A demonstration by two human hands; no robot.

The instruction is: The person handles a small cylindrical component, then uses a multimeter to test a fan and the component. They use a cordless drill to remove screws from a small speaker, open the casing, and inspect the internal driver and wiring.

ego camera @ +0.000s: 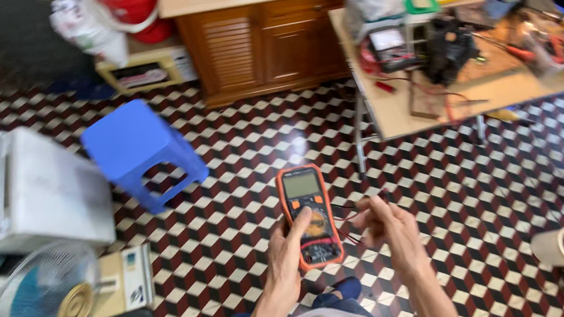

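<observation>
We see the left hand [285, 249] wrapped around an orange meter [310, 216], thumb on its dial, above the checkered floor [238, 157]; the right hand [386, 223] sits just beside it, fingers loosely curled, pinching thin wires [344, 210], though it is blurry; a blue stool [139, 152] stands well apart.

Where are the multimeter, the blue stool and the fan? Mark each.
multimeter [309, 214], head view, on its dial.
blue stool [137, 143], head view, on its seat top.
fan [44, 310], head view, on its front grille.
</observation>
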